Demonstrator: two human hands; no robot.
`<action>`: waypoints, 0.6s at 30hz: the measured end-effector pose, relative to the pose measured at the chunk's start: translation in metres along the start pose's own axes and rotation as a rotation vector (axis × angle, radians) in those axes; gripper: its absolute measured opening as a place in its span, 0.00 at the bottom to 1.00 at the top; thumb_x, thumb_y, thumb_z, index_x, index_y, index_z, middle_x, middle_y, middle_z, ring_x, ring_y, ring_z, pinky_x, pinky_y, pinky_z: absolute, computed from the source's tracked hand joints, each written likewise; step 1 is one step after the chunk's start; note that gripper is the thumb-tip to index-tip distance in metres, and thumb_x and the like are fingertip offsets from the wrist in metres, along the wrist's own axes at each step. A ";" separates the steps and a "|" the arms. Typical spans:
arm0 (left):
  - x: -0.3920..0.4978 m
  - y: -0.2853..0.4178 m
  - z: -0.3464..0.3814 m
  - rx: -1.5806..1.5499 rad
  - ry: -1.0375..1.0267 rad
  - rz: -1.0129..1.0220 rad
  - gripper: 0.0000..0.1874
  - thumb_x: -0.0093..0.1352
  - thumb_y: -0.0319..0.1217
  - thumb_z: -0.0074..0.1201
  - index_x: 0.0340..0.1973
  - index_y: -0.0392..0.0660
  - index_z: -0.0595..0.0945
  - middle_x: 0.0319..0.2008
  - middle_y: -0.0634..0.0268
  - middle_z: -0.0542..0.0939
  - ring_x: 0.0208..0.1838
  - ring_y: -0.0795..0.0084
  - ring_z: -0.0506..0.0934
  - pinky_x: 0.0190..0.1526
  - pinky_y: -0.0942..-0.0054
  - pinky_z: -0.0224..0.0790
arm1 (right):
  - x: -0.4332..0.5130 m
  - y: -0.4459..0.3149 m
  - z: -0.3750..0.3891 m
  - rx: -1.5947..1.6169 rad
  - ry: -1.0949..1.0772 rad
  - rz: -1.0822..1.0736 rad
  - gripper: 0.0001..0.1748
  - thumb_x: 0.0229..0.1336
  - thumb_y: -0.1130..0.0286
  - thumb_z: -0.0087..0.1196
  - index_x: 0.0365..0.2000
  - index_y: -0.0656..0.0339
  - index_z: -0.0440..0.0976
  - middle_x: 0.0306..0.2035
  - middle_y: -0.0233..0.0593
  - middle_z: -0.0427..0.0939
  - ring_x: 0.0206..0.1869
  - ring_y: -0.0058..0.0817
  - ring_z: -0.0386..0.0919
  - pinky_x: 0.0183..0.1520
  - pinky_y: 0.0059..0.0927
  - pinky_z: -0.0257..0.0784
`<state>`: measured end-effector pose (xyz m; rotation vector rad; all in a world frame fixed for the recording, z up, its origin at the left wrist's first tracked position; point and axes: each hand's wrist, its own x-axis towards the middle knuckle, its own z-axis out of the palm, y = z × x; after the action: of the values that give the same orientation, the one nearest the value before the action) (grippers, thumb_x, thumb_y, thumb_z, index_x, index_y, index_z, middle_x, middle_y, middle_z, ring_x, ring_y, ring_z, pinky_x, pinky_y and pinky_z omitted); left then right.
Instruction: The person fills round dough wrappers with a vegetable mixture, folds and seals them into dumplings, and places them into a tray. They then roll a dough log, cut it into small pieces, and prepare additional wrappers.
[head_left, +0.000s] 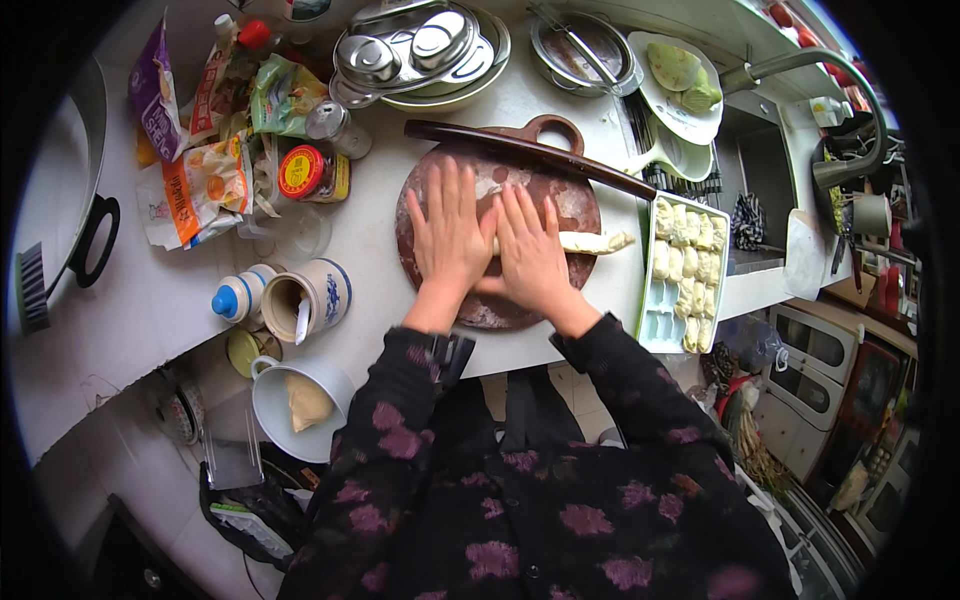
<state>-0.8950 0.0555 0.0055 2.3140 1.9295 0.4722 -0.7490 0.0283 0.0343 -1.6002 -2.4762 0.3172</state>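
Both palms lie flat over a pale dough rope (592, 242) on a round reddish-brown board (487, 311). My left hand (451, 232) has its fingers pointing away from me; my right hand (529, 251) rests beside it, the thumbs close together. The rope's free end sticks out past my right hand, beyond the board's edge. A dark wooden rolling pin (525, 152) lies slantwise across the board's far part and handle. At the right, a tray (642, 300) holds rows of dumpling-like dough pieces (686, 259). A white pot (266, 405) at the lower left holds a lump of dough (307, 403).
Food packets (202, 187), a red-lidded jar (315, 174) and ceramic jars (319, 296) stand at the left. Metal pans (420, 60) and a lidded pot (581, 52) are at the back. A plate of green vegetables (679, 82) is beside the sink (757, 172).
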 end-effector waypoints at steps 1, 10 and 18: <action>-0.017 0.002 -0.008 0.011 -0.046 0.056 0.36 0.74 0.48 0.47 0.72 0.42 0.64 0.78 0.52 0.55 0.80 0.52 0.51 0.75 0.38 0.37 | -0.014 -0.004 -0.003 0.046 0.030 -0.036 0.66 0.40 0.30 0.62 0.68 0.73 0.58 0.73 0.57 0.56 0.78 0.46 0.48 0.77 0.55 0.36; -0.087 0.018 -0.024 -0.084 -0.225 0.001 0.40 0.72 0.48 0.50 0.72 0.35 0.61 0.77 0.44 0.54 0.81 0.49 0.48 0.77 0.42 0.32 | -0.063 -0.016 -0.013 0.144 -0.140 -0.020 0.66 0.39 0.35 0.66 0.71 0.68 0.55 0.75 0.56 0.51 0.79 0.52 0.45 0.77 0.60 0.38; 0.011 0.004 -0.003 0.039 0.004 0.100 0.31 0.73 0.43 0.48 0.71 0.50 0.68 0.77 0.57 0.57 0.79 0.53 0.53 0.75 0.38 0.40 | 0.005 0.007 -0.001 0.038 0.044 0.004 0.68 0.38 0.30 0.64 0.68 0.73 0.57 0.74 0.57 0.55 0.78 0.48 0.49 0.78 0.57 0.36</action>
<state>-0.8902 0.0648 0.0112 2.4442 1.8474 0.4518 -0.7444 0.0354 0.0333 -1.5795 -2.4200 0.3241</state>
